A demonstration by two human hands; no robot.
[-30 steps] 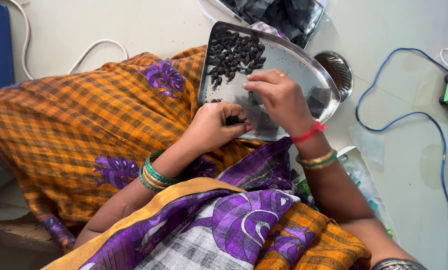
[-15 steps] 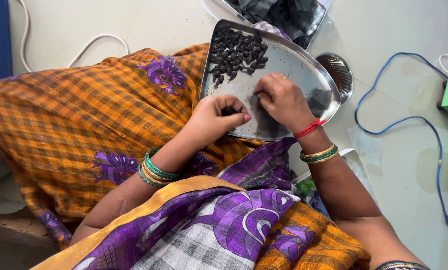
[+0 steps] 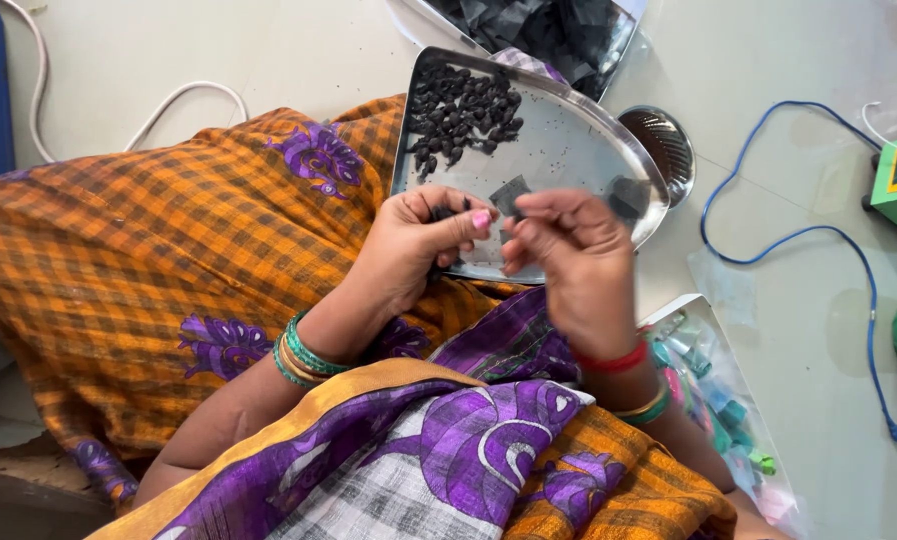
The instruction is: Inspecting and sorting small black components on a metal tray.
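Pale floor, steel tray (image 3: pixel 579 150) on an orange checked lap. Left hand (image 3: pixel 414 250) clenched around small dark pieces (image 3: pixel 444 212); right hand (image 3: pixel 574 255) pinching a dark flat bit (image 3: pixel 512 196). Dark heap (image 3: pixel 459 115) lying up and away, nearer the left.

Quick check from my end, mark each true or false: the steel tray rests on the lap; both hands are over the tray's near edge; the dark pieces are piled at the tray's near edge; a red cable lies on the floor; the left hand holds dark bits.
1. The steel tray rests on the lap: true.
2. Both hands are over its near edge: true, left hand and right hand.
3. The dark pieces are piled at the near edge: false, they sit at the far left corner.
4. A red cable lies on the floor: false, the cable is blue.
5. The left hand holds dark bits: true.
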